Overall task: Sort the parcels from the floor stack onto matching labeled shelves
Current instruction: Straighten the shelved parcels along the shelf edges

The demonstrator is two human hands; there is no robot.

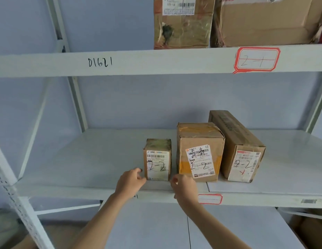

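Small 2-2 parcel (157, 159) upright on mid shelf (102, 159) beside two other 2-2 boxes, label facing out for checking; left hand (130, 182) & right hand (183, 186) loosely curled, holding nothing, just beside its base.

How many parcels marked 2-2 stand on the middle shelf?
3, in a row: a small box by the hands, a medium box beside it, and a long box rightmost. None seems hidden.

Three parcels are carried by the white middle shelf (84, 159): a small parcel (157, 159), a medium parcel (199, 152) and a long parcel (237, 146), side by side. Two larger boxes (182, 24) are borne by the upper shelf (156, 62).
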